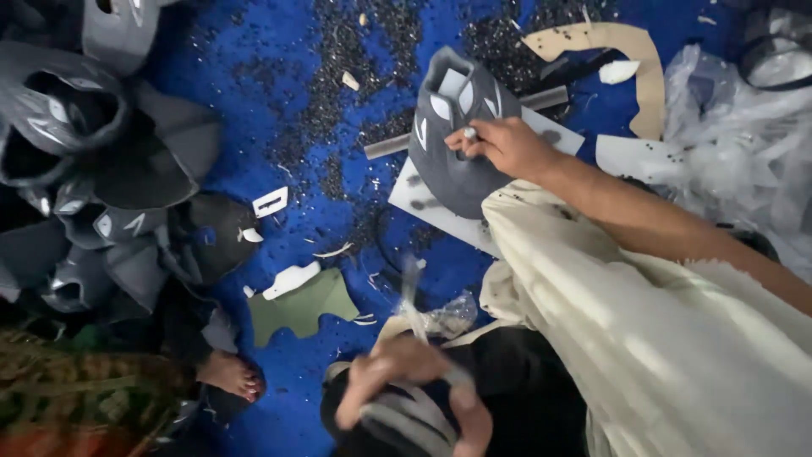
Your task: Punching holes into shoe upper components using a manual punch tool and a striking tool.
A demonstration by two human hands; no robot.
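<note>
Nearest us, left hand (406, 381) clutches blurred grey strips (414, 419); right hand (499, 145) pinches the grey shoe upper (452, 161) by a small tool (470, 134), which we judge might slip off the white board (440, 211).

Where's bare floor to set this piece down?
Bare blue mat lies between the pile of grey shoe uppers and the black scrap specks. Around the right hand and white board it is crowded.
</note>
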